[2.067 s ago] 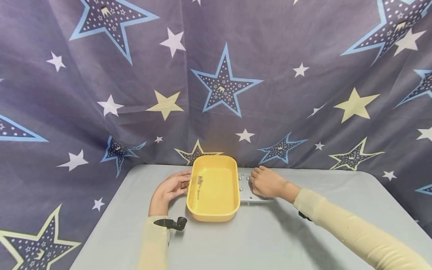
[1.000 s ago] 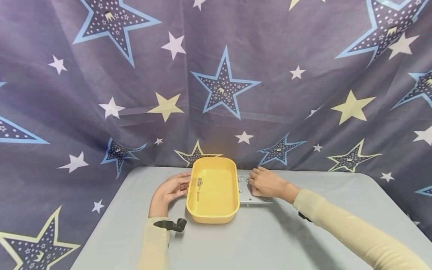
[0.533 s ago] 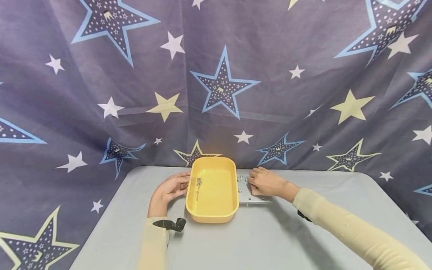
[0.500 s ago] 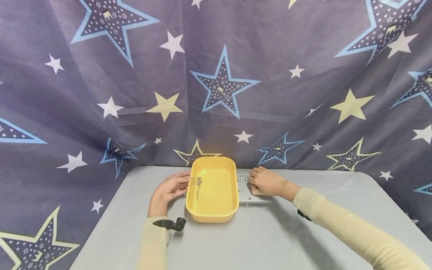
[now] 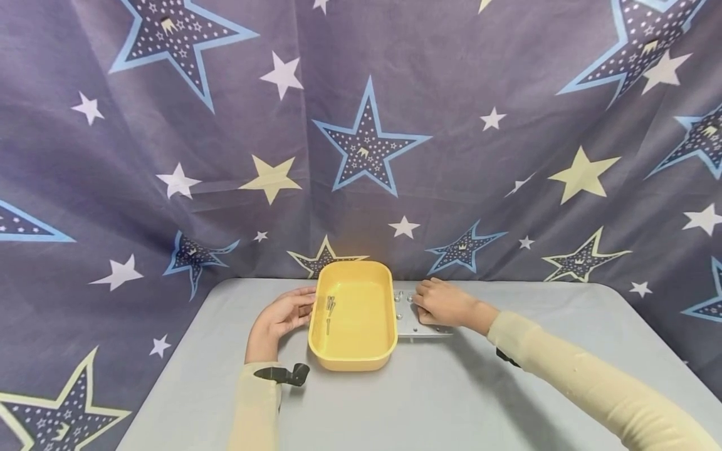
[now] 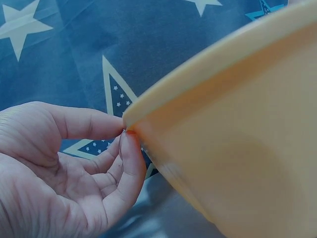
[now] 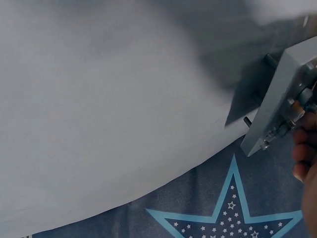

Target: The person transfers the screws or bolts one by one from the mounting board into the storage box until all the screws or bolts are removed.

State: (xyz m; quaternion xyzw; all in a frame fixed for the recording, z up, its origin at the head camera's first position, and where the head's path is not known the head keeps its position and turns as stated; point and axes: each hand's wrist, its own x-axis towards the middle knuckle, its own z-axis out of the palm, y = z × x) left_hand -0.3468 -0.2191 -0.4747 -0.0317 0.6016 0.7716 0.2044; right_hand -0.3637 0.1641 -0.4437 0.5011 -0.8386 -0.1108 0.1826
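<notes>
A yellow plastic tray [image 5: 379, 362] lies at the middle of the table, with several screws [image 5: 329, 305] along its left side. My left hand [image 5: 280, 321] is at the tray's left edge. In the left wrist view, its thumb and a fingertip meet at the rim. Right of the tray is a silver metal plate [image 5: 405, 327] bearing several bolts. My right hand [image 5: 448, 305] is over that plate with curled fingers at a bolt; what the fingertips grip is mostly hidden. The right wrist view catches bolt ends [image 7: 248, 121] sticking out beneath the plate.
Grey cloth covers the table [image 5: 361, 413]. A dark curtain [image 5: 361, 213] with stars hangs right behind its back edge. Black straps [image 5: 282, 374] are on both wrists, over pale sleeves [image 5: 586, 376].
The head view has shifted slightly, so the scene sits a little further left. Both hands keep their places at the tray and the plate, with no clear finger movement.
</notes>
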